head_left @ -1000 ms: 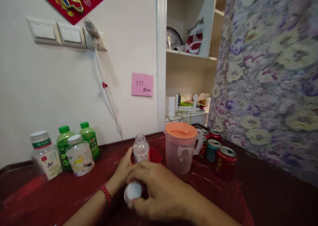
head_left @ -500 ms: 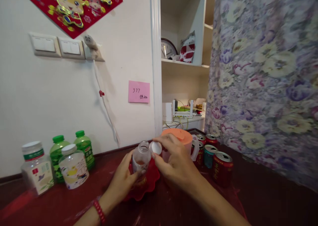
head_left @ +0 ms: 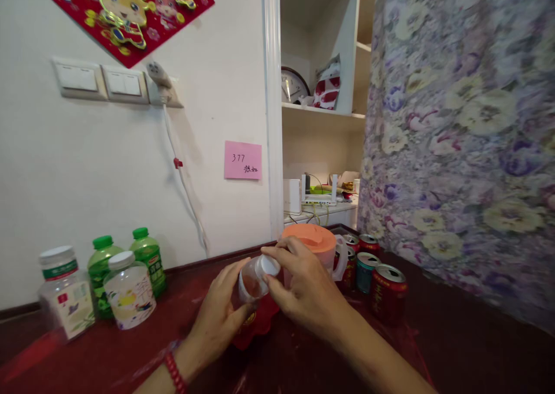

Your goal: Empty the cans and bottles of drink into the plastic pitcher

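Bottle of clear plastic, something reddish-brown showing inside, tilts in the left hand's wrapped fingers, near a red dish. The right hand pinches a white cap at its mouth. Half a second ago, the neck is uncapped, the bottle more upright, the cap beside it.

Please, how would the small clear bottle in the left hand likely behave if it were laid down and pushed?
The bottle would probably roll on its side, as its body looks round. It is likely fairly stiff: no dent shows beside the left hand that grips it. Its smooth-looking, clear surface might be a little slippery.
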`<act>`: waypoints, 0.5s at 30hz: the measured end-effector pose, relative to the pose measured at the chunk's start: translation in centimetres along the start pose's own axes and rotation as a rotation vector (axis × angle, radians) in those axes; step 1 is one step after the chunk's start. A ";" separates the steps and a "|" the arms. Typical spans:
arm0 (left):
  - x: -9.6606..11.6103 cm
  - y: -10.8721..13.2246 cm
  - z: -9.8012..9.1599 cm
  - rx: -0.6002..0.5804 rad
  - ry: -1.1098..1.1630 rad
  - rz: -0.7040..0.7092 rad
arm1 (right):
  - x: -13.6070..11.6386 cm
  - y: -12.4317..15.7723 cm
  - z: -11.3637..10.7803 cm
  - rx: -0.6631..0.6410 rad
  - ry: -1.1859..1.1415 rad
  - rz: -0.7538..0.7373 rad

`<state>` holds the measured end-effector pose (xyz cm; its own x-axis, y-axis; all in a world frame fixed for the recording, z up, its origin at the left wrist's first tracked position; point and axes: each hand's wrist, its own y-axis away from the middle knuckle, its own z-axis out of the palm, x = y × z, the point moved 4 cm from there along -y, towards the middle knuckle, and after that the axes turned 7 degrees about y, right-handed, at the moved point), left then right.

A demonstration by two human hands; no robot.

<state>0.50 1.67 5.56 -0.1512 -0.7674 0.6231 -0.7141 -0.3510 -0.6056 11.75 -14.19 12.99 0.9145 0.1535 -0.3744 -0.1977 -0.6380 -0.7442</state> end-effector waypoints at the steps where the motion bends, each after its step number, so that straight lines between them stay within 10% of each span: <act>1: 0.1 0.0 0.0 -0.005 -0.008 0.010 | 0.0 0.0 0.0 -0.011 0.002 0.003; 15: -0.3 0.5 -0.3 -0.003 -0.222 0.079 | 0.1 0.0 0.0 -0.075 0.253 0.072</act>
<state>0.01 1.95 5.24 -0.0529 -0.8916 0.4496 -0.7078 -0.2841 -0.6467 11.82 -14.16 12.98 0.9601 -0.0814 -0.2677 -0.2470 -0.6960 -0.6742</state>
